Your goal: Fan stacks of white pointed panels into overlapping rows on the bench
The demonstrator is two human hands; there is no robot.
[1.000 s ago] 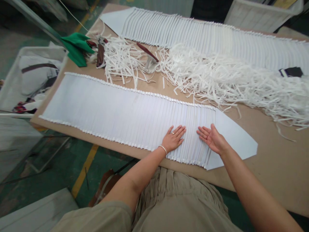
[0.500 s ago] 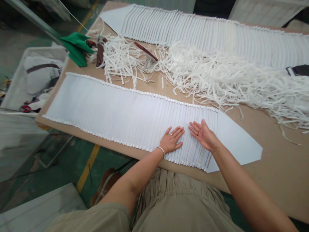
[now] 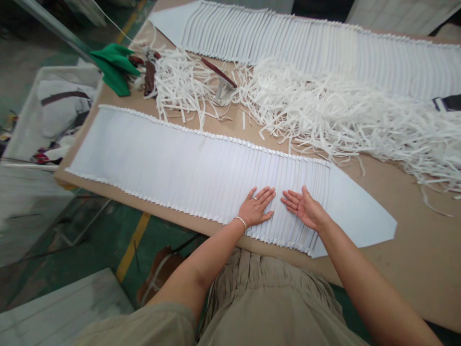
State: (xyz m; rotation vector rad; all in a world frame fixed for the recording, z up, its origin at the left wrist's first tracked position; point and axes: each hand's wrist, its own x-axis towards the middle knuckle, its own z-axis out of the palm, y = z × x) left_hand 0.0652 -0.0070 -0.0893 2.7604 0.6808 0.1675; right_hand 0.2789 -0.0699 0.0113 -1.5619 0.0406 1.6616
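Observation:
A long row of overlapping white sheets (image 3: 173, 158), fanned out like shingles, lies along the near side of the table. My left hand (image 3: 256, 206) rests palm down on the sheets, fingers spread, with a ring and a bracelet on it. To its right, my right hand (image 3: 303, 206) is over the closely spaced sheet edges, palm turned up and inward, fingers stretched and thumb raised. Whether its lower edge touches the sheets I cannot tell. Neither hand grips anything. The end sheet (image 3: 363, 211) at the right has cut-off corners.
Beyond lies a heap of white paper-like strips (image 3: 324, 115), then a second fanned row (image 3: 288, 43). A tool with a dark red handle (image 3: 219, 73) stands among the strips. Green cloth (image 3: 113, 67) hangs near a metal pole. A white bin (image 3: 27, 115) stands left of the brown table (image 3: 425, 259).
My right hand has dropped slightly toward me, its thumb still up. My left hand stays in place. The row's right end appears shifted slightly to the right in view.

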